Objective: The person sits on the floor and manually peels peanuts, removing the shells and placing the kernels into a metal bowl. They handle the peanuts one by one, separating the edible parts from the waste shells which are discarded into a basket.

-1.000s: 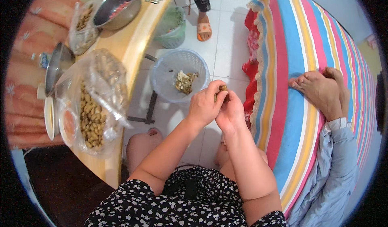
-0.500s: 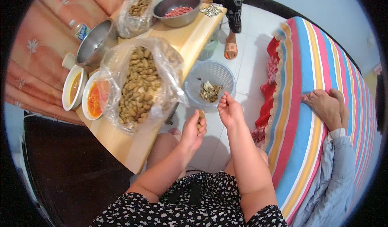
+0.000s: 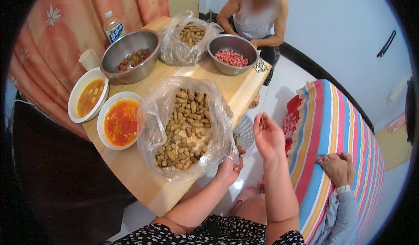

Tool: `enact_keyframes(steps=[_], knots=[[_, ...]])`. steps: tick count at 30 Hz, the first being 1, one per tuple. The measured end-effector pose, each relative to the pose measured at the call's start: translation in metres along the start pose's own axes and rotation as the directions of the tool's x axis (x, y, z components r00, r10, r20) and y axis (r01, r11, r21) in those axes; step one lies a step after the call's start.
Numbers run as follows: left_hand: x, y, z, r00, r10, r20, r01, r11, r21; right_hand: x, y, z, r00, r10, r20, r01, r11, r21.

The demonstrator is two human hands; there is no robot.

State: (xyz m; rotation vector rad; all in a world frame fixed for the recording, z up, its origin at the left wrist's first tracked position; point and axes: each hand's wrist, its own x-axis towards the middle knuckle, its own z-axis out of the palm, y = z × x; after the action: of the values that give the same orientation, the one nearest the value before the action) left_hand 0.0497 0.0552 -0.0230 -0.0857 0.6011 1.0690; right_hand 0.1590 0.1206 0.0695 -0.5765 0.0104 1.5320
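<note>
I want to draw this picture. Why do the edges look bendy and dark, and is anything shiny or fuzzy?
Head view: a round fisheye picture, black at the corners, so the wooden table and striped bedcover curve. Glare shines on the clear peanut bag by the left hand and on the steel bowl. The right hand is sharp; the far person's face is blurred.

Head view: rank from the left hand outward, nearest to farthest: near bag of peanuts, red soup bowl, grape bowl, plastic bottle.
1. Near bag of peanuts: touching the left hand at its lower right edge.
2. Red soup bowl: left of that bag.
3. Grape bowl: steel, farther back on the table.
4. Plastic bottle: at the far left edge, by the curtain.
</note>
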Motion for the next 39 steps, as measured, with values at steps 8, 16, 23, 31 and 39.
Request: enact_keyframes(steps=[8,16,23,31,39], knots=[[0.01,0.002,-0.012,0.999,-0.001,-0.04,0.001,1.0,-0.003,0.105,-0.001,0.152,0.995,-0.007,0.095,0.022,0.987,-0.161],[0.005,0.005,-0.002,0.999,-0.02,-0.038,0.021,0.999,0.044,0.062,-0.013,0.093,0.95,-0.21,0.232,0.271,0.923,-0.273],[-0.027,0.011,0.019,0.979,0.08,0.188,-0.138,0.938,0.318,-0.059,0.006,-0.035,0.971,-0.181,0.157,0.231,0.531,-0.815],[-0.044,-0.001,0.026,0.897,0.194,0.398,-0.408,0.71,0.573,-0.098,0.0,-0.058,0.961,-0.055,0.271,0.26,0.511,-0.819],[-0.041,-0.013,0.029,0.775,0.314,0.548,-0.619,0.209,0.757,-0.097,-0.01,-0.07,0.913,-0.234,0.334,0.395,0.303,-0.867]])
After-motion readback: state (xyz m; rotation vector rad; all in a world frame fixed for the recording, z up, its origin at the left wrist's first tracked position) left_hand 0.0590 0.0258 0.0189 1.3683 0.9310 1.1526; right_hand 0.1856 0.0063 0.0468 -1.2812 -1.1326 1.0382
